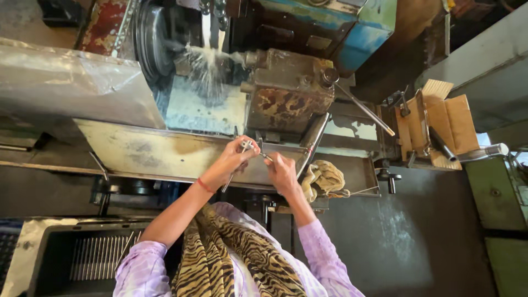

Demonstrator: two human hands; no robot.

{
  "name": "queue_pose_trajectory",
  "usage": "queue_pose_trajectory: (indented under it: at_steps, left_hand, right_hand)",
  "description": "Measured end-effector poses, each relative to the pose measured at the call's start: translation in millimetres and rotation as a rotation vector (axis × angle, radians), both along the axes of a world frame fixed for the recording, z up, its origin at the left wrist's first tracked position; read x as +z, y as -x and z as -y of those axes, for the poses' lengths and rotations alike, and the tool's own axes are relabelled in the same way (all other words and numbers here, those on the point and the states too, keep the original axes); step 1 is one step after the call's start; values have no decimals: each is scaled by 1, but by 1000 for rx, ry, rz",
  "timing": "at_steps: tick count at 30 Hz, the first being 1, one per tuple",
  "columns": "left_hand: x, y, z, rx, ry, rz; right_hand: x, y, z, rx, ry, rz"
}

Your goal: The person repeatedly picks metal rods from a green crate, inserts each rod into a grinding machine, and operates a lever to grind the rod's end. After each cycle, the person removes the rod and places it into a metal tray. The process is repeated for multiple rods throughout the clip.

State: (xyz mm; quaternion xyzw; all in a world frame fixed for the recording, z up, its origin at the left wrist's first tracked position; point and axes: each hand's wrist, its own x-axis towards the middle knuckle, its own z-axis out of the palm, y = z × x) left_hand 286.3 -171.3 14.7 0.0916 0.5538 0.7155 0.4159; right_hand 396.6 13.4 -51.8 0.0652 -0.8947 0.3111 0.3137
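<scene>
**Checking a small metal piece at the lathe tray**

We are standing over a lathe [286, 93] whose chuck [157, 41] is being flooded with white coolant [206, 63], and we are holding both hands out above the machine's sloped metal tray [165, 154].

Our left hand [234, 162] is closing its fingertips on a small metal gauge [248, 146]; a thin shiny rod [228, 183] also seems to be hanging below the palm, though we cannot tell how it is held. Our right hand [283, 173] is pinching the other end of a slim metal pin [265, 157] that is running between the two hands. So both hands are clenching on something, neither lying slack.

To do this well, we are judging that the piece should be kept level and steady between the fingertips, well clear of the coolant spray behind it, with elbows tucked so the loose striped scarf [231, 258] is staying away from the machine.

The pin is sitting right at the fingertips, bridging the narrow gap between the hands, just above the tray's front lip. A crumpled yellowish rag [324, 179] is lying on the tray just beside the right hand, and a cardboard box [440, 124] is standing well apart, further right.
</scene>
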Motion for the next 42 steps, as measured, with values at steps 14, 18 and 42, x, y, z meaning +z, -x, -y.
queue_pose_trajectory:
  at_steps: [14,18,42]
  left_hand:
    - [32,-53,44,227,-134,-437]
    - [52,-53,63,178,-248,-471]
    - [58,-41,93,165,-238,-240]
  right_hand:
    - [26,-17,46,-2,39,-91]
    - [61,-29,67,49,148,-40]
    - [66,-16,82,476,1285,208]
